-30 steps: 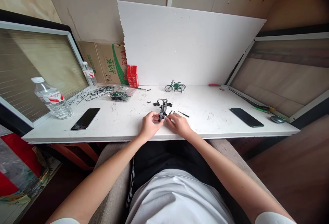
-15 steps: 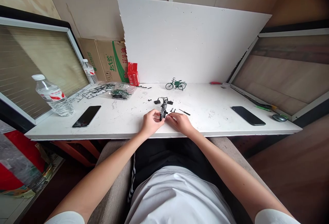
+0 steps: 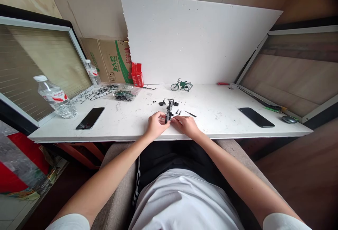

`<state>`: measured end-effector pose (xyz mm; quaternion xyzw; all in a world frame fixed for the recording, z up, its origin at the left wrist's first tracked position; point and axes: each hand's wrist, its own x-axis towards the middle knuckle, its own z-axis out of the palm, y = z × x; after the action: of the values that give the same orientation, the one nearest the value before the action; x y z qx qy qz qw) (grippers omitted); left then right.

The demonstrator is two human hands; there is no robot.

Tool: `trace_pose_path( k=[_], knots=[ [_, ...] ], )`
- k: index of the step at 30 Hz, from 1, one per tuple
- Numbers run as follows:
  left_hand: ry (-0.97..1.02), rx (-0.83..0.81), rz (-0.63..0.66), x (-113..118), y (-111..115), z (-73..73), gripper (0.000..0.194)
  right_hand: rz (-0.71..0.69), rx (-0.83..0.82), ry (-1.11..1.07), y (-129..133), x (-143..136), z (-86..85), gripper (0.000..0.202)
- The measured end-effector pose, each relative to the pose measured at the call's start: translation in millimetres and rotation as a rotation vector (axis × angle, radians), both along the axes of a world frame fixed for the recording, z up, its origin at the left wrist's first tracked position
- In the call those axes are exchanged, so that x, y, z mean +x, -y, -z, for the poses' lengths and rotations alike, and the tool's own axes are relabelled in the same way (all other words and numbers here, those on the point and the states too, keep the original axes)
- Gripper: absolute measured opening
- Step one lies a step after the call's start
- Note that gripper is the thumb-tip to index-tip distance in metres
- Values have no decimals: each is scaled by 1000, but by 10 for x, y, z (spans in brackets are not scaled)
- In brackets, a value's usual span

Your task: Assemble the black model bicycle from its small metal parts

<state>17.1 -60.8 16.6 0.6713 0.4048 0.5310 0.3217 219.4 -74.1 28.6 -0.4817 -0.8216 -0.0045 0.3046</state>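
A small black model bicycle (image 3: pixel 169 109) stands near the table's front edge, its handlebar pointing away from me. My left hand (image 3: pixel 156 123) is closed on its rear part from the left side. On the right, my right hand (image 3: pixel 186 124) has its fingers pinched together at the lower rear of the bicycle; whether a tiny part sits between them is hidden. Small black pieces (image 3: pixel 178 111) and a thin black rod (image 3: pixel 190 114) lie just beyond my right hand. Flat black parts (image 3: pixel 162 103) rest beside the handlebar.
A finished green model bicycle (image 3: pixel 181 85) stands at the back of the white table (image 3: pixel 126 124). Left are a bag of parts (image 3: pixel 125 94), black part frames (image 3: pixel 101 92), a phone (image 3: pixel 90 118) and a water bottle (image 3: pixel 56 98). Another phone (image 3: pixel 256 117) and a mouse (image 3: pixel 288 119) lie right.
The view has shifted slightly. Both hands stay at the black model bicycle in nearly the same pose.
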Motion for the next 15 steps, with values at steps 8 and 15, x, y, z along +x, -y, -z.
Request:
trace_pose_path(
  k=[8,15],
  knots=[
    [8,20,10,-16,-16,19,28,-69,35,0,25,12,-2,41],
    [39,-3,-34,10,-18,24,28,-54,22,-34,51,-18,-38,32]
  ],
)
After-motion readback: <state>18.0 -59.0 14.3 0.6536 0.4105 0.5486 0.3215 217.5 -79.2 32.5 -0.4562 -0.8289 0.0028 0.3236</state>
